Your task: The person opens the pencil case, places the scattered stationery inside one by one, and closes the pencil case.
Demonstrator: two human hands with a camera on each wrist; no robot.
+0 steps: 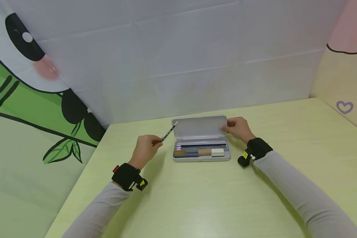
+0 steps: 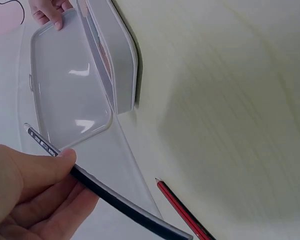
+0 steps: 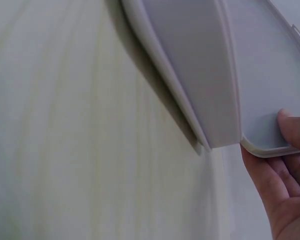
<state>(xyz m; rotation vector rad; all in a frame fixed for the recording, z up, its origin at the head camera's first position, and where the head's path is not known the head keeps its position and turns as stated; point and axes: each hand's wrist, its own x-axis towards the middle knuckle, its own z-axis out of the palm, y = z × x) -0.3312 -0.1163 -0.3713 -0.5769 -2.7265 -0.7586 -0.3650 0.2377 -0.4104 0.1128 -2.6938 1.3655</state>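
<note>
A grey pencil case (image 1: 202, 160) lies on the table with its lid (image 1: 200, 128) raised toward the wall. My right hand (image 1: 239, 129) grips the lid's right edge, thumb on its inner face, as the right wrist view also shows. To the left of the case, my left hand (image 1: 145, 148) pinches a dark pencil (image 2: 115, 195) between thumb and fingers. Its pale end points toward the lid. Inside the case lie dark pencils (image 1: 202, 145), a white eraser (image 1: 218, 152) and a row of brown and purple pieces (image 1: 191, 153), whose kind I cannot tell.
A red and black pencil (image 2: 182, 207) lies on the table under the left hand, out of sight in the head view. Behind the pale table (image 1: 202, 198) stands a white wall covering (image 1: 196, 66). Cartoon-printed panels (image 1: 47, 125) flank the table.
</note>
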